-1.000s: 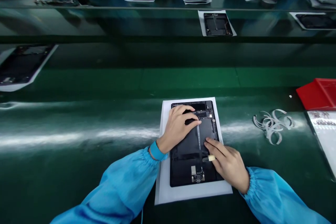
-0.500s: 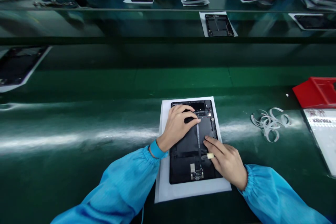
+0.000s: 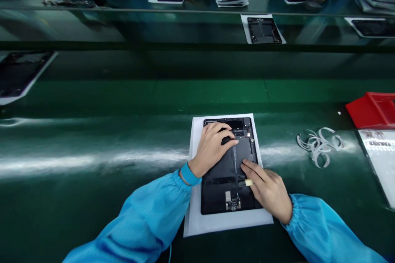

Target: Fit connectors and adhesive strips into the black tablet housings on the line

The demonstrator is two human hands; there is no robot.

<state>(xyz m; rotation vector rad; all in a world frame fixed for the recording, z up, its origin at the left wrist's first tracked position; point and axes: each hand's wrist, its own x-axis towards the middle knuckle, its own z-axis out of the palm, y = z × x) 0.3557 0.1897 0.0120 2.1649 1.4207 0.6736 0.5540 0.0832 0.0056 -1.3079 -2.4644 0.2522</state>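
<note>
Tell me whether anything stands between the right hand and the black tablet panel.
Nothing visible does: the right hand lies directly on the black tablet panel, its fingers over a small cream-tipped piece.

Apparently an electronics factory: long green workbench [image 3: 92, 197], blue smocks [image 3: 142, 226].

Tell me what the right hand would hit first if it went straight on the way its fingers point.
The left hand, most likely. The right hand's fingers lie on the black tablet, pointing up and left across it, and the left hand's fingers are next in that line, though depth is hard to judge from this view.
</note>
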